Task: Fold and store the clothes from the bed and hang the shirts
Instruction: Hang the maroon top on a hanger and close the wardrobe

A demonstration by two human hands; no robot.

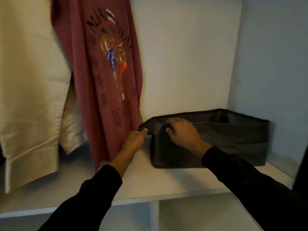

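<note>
The dark grey soft-sided fabric storage bin [216, 140] sat on the white closet shelf [166, 182], toward its right end and back corner, close to the side wall. Its walls sagged and creased, so it looked light, limp and easy to collapse; the folded rim seemed the firmest place to take hold. The left hand [135, 139] pinched the bin's left rim corner between thumb and curled fingers. The right hand [181, 130] lay over the near rim just beside it, fingers hooked over the edge into the opening. A maroon printed T-shirt [108, 67] hung just left of the bin, brushing the left wrist, with a cream garment [30, 80] hanging farther left.
</note>
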